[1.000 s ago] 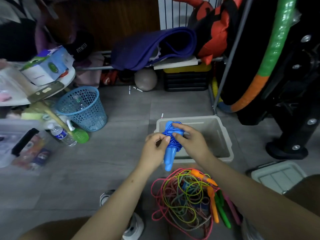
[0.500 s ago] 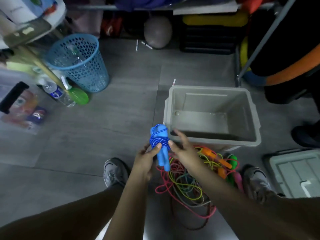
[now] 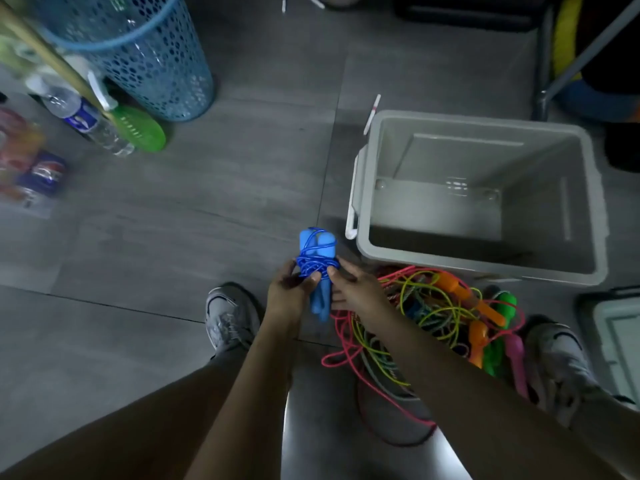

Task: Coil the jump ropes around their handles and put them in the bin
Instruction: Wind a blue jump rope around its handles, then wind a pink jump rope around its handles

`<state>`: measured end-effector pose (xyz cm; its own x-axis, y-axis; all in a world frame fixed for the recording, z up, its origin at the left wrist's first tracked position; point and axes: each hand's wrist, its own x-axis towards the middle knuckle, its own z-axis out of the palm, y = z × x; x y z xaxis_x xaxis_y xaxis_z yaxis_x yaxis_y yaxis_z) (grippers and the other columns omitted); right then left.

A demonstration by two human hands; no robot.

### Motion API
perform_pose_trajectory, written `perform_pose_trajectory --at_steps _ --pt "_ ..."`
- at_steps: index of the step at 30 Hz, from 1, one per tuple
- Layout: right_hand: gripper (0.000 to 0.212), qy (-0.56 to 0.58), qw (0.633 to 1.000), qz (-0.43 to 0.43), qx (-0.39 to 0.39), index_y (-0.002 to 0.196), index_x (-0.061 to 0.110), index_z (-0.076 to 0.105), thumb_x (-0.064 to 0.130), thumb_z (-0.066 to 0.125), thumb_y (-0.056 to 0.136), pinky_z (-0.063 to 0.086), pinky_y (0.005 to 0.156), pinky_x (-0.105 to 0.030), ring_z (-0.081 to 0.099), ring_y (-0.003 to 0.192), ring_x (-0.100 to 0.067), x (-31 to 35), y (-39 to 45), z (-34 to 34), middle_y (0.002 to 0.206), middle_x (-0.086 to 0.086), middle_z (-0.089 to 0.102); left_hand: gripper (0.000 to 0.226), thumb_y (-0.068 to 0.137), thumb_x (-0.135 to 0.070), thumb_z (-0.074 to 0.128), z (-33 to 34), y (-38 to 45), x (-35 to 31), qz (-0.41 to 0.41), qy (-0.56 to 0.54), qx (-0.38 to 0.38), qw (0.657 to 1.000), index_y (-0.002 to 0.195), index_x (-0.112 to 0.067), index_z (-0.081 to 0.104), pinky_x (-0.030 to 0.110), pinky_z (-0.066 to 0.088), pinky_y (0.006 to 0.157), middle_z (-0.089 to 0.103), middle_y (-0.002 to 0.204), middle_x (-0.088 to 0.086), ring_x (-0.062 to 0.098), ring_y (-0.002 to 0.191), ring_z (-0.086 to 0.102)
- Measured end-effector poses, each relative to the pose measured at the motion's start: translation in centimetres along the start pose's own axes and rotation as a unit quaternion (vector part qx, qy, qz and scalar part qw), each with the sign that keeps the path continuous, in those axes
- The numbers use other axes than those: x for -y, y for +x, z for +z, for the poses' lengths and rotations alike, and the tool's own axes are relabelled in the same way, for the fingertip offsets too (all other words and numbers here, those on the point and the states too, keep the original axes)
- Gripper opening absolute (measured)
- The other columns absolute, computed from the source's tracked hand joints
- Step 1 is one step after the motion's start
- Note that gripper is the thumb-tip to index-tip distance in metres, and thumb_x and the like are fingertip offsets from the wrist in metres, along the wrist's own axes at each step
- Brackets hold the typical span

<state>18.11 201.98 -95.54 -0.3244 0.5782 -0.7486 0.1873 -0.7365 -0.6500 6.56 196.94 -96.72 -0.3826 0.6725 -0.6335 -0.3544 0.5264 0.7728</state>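
While both hands grip it, blue jump rope (image 3: 317,263) looks coiled.

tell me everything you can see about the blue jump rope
The blue jump rope is a bundle: two glossy, plastic-looking blue handles side by side, roughly upright, with thin blue cord coiled around their middle. The left hand and right hand grip it from either side at the coil, holding it in the air just left of the grey bin, not yet inside it.

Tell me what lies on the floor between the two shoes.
In the head view, between the left shoe and right shoe lies the tangled pile of jump ropes, with orange, green and pink handles.
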Motion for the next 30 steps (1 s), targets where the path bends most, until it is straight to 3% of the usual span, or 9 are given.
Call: perform_pose_trajectory --at_steps 3,7,11,15,18,22,25,27,30 --pt "0.043 -0.016 1.000 0.010 -0.006 0.138 0.014 0.044 0.019 0.052 0.096 0.054 0.057 -0.022 0.063 0.073 -0.020 -0.3 2.4 0.1 0.118 -0.023 0.062 0.028 0.088 0.004 0.060 -0.2 1.8 1.1 0.003 0.004 -0.013 1.000 0.110 -0.014 0.059 0.021 0.054 0.076 0.069 0.096 0.006 0.015 0.085 0.065" --pt "0.044 -0.023 0.999 0.040 -0.026 0.140 0.015 0.041 0.016 0.051 0.097 0.055 0.075 -0.039 0.063 0.102 -0.038 -1.2 4.9 0.4 0.120 -0.023 0.061 0.037 0.088 0.003 0.060 -0.7 4.3 3.1 -0.003 0.021 0.006 1.000 0.122 -0.010 0.056 0.038 0.051 0.090 0.067 0.110 0.018 0.027 0.098 0.065" --pt "0.043 -0.069 0.995 0.019 -0.064 0.136 0.016 0.049 0.014 0.056 0.093 0.051 0.090 -0.051 0.065 0.098 -0.037 -3.6 8.3 1.0 0.114 -0.020 0.065 0.043 0.086 0.006 0.059 -1.2 6.6 4.8 -0.020 0.030 -0.011 0.999 0.128 -0.004 0.054 0.042 0.049 0.096 0.065 0.116 0.021 0.034 0.106 0.062" --pt "0.040 -0.084 0.996 0.026 -0.032 0.136 0.017 0.049 0.013 0.048 0.097 0.048 0.097 -0.047 0.061 0.108 -0.030 -4.2 9.9 1.5 0.120 -0.009 0.062 0.047 0.085 0.010 0.057 -1.5 8.1 6.3 -0.037 0.040 -0.054 0.997 0.131 0.000 0.050 0.029 0.052 0.085 0.062 0.121 0.020 0.028 0.102 0.062" --pt "0.043 -0.086 0.995 0.044 -0.013 0.141 0.015 0.041 0.010 0.044 0.098 0.043 0.101 -0.050 0.056 0.116 -0.036 -4.0 9.5 1.6 0.131 -0.018 0.055 0.042 0.084 0.011 0.055 -1.8 8.3 7.4 -0.030 0.077 -0.066 0.994 0.122 -0.007 0.057 0.034 0.048 0.090 0.064 0.121 0.018 0.022 0.100 0.062" --pt "0.045 -0.088 0.995 0.052 0.005 0.145 0.011 0.033 0.006 0.039 0.100 0.042 0.094 -0.028 0.050 0.124 -0.029 -3.9 8.7 0.7 0.140 -0.016 0.047 0.040 0.073 -0.010 0.058 -1.6 7.7 8.0 -0.017 0.135 -0.078 0.988 0.108 -0.030 0.062 0.040 0.048 0.093 0.068 0.110 0.008 0.023 0.098 0.064" --pt "0.043 -0.100 0.994 0.048 -0.003 0.143 0.010 0.037 0.009 0.040 0.100 0.040 0.099 -0.034 0.048 0.126 -0.031 -4.0 7.5 -0.2 0.137 -0.017 0.049 0.043 0.085 -0.007 0.061 -0.4 5.9 6.8 -0.005 0.218 -0.108 0.970 0.127 -0.011 0.056 0.031 0.045 0.088 0.061 0.117 0.017 0.032 0.109 0.059" --pt "0.039 -0.119 0.992 0.012 -0.027 0.138 0.013 0.045 0.014 0.045 0.099 0.040 0.105 -0.039 0.052 0.122 -0.029 -4.4 6.5 -0.7 0.137 -0.012 0.051 0.051 0.088 -0.006 0.061 0.4 4.4 6.3 0.021 0.278 -0.129 0.952 0.136 -0.006 0.048 0.027 0.036 0.096 0.050 0.129 0.019 0.031 0.121 0.049" --pt "0.033 -0.136 0.985 -0.035 -0.096 0.123 0.025 0.061 0.027 0.054 0.091 0.046 0.098 -0.048 0.061 0.110 -0.027 -6.0 4.8 -2.6 0.121 -0.007 0.063 0.050 0.088 -0.007 0.060 1.8 2.1 5.9 0.046 0.314 -0.089 0.944 0.137 -0.003 0.047 0.035 0.036 0.106 0.047 0.136 0.020 0.032 0.126 0.046"
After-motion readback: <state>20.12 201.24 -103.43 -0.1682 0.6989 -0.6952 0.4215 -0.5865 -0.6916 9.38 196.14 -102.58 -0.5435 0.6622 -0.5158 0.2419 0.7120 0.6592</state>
